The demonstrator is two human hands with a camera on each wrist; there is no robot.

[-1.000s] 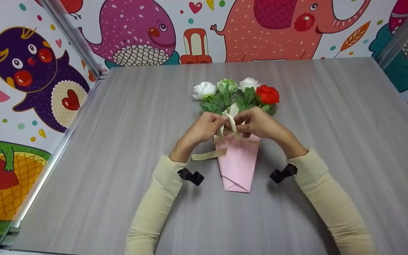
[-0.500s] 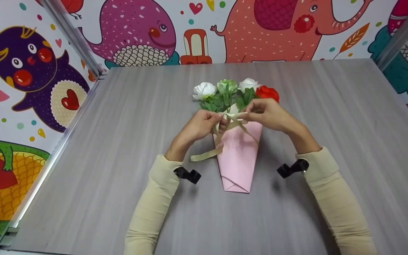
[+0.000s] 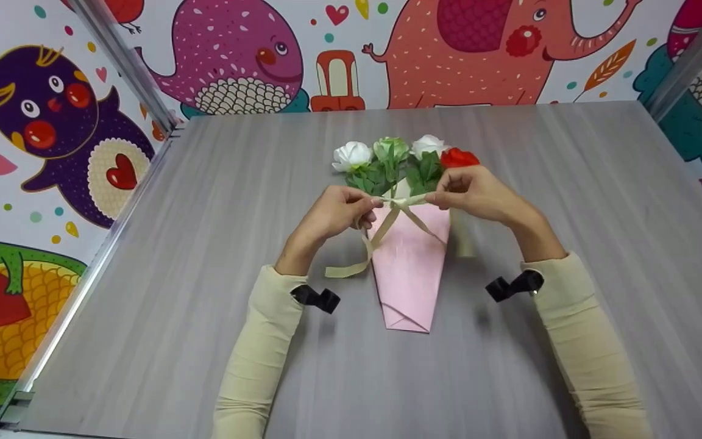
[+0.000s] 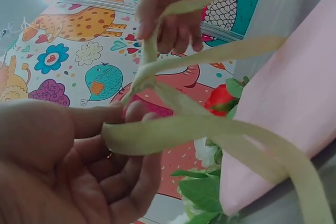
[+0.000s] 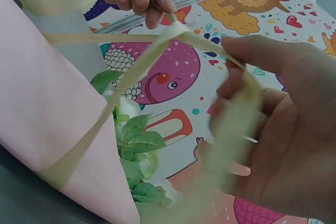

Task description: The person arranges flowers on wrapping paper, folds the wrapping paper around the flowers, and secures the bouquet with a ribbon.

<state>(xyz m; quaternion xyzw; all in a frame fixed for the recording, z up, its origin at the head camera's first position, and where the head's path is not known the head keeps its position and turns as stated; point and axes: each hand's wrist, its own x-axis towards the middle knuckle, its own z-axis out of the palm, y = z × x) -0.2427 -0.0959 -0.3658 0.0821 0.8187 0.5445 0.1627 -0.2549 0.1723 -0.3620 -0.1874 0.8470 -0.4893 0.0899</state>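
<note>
A bouquet in pink wrapping paper (image 3: pixel 411 274) lies on the table, its flower heads pointing away from me. A cream ribbon (image 3: pixel 398 202) runs round the paper and crosses in a knot above its upper part. My left hand (image 3: pixel 342 213) pinches one end of the ribbon between thumb and forefinger, its tail hanging down on the left. On the other side my right hand (image 3: pixel 479 192) pinches the other end, with a blurred tail trailing below in the right wrist view. Between both hands the ribbon (image 5: pixel 176 31) is stretched nearly straight, its knot in the middle.
White roses (image 3: pixel 352 157), a green rose (image 3: pixel 391 148) and a red rose (image 3: pixel 459 157) with leaves stick out of the wrapping, the red one partly behind the right hand. The grey table (image 3: pixel 205 201) ends at a cartoon-printed wall (image 3: pixel 339 85).
Both hands have moved apart, the left one to the left and the right one to the right, drawing the ribbon's loop into a tight knot. The bouquet has stayed in place.
</note>
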